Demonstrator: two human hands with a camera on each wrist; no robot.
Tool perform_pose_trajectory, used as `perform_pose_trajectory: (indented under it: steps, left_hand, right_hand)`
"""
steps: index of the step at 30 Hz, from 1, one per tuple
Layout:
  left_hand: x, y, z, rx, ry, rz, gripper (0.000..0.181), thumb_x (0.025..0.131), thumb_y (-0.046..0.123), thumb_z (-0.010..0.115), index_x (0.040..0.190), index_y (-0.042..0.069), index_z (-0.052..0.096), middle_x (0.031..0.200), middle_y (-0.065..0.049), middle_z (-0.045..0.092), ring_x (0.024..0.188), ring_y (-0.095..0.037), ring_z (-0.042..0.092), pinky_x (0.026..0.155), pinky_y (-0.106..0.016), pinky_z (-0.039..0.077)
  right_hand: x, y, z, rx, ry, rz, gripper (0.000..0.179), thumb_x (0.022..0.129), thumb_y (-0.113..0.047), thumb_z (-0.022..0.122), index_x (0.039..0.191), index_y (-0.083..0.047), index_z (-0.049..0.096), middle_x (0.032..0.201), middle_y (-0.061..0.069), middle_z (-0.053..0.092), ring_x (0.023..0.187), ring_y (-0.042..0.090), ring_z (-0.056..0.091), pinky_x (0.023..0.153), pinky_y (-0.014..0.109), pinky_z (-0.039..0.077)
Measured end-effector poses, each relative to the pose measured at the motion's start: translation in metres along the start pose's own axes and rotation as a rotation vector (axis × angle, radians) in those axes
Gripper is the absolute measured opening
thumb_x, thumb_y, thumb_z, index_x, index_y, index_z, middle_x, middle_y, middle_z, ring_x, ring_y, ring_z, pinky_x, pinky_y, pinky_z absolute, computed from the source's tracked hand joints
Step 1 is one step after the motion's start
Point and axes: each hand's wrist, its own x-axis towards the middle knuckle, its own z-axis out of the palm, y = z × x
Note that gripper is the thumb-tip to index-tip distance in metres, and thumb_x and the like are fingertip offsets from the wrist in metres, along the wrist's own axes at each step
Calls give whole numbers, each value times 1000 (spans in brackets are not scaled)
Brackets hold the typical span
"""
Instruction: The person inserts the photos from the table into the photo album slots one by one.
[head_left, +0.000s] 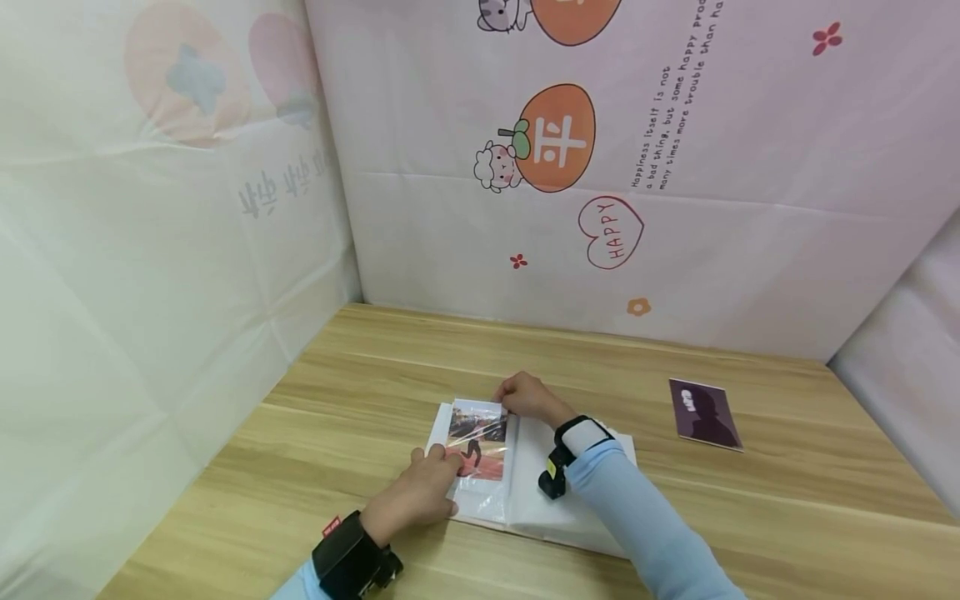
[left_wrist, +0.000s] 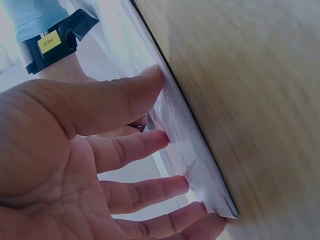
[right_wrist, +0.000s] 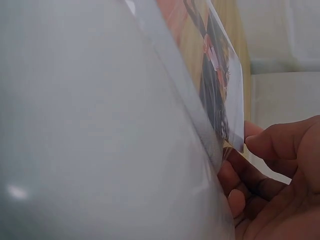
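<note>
Here | right hand (head_left: 532, 397) pinches photo (head_left: 478, 437) corner | left hand (head_left: 422, 490), fingers apart, touches album (head_left: 534, 483) edge | table (head_left: 367, 404) around

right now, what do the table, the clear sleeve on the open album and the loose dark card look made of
Table: wood or wood-look laminate, smooth, from its streaky grain. Clear sleeve: thin glossy plastic, judging by glare and wrinkles over the picture. Loose dark card: probably printed paper or card, thin pale edge; finish unclear.

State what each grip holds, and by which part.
The right grip pinches the sleeved photo by its far right corner; the left grip merely rests on the open album.
</note>
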Motion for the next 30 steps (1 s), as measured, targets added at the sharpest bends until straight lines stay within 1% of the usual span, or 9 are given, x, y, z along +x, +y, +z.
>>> perform_pose_trajectory:
  steps: [6,14,18,21,26,30]
  left_hand:
    - [-1,1,-2,-2,-3,5,54,67,10,78,115,-1,57,93,-11,45,80,-28,36,61,-33,38]
    - [-1,2,-2,-8,-10,-11,52,67,10,78,113,0,58,93,-10,45,80,-27,36,60,-32,39]
    - [-1,2,-2,-4,-15,-16,51,67,10,78,113,0,58,94,-11,45,81,-28,36,60,-33,39]
    - [-1,2,-3,2,-17,-6,50,67,10,78,111,0,58,93,-11,45,81,-28,37,61,-34,39]
    - [-1,2,-4,4,-16,12,48,66,11,79,108,0,58,92,-11,45,81,-28,37,62,-34,38]
    - [-1,1,-3,4,-17,11,48,66,11,78,109,0,58,93,-11,46,81,-28,37,62,-34,39]
  right_hand:
    - [-2,-2,0,-22,-8,-21,17,77,5,55,80,-2,70,79,3,64,65,14,50,57,24,39]
    - [-7,-8,0,-41,-36,1,16,82,2,55,80,-3,70,83,3,64,70,16,50,62,26,40]
    - [-7,-7,0,-65,-40,-36,14,84,0,57,80,-1,70,82,4,65,70,15,51,63,26,41]
    - [-7,-6,1,-99,-48,-75,14,84,-1,58,80,-1,71,82,3,66,70,13,51,64,26,42]
    - [-7,-7,2,-110,-56,-85,15,85,-1,58,79,-1,71,81,2,66,71,13,52,66,27,42]
    - [-8,-7,2,-102,-60,-81,15,86,-2,58,79,-1,71,80,3,66,71,13,53,67,27,43]
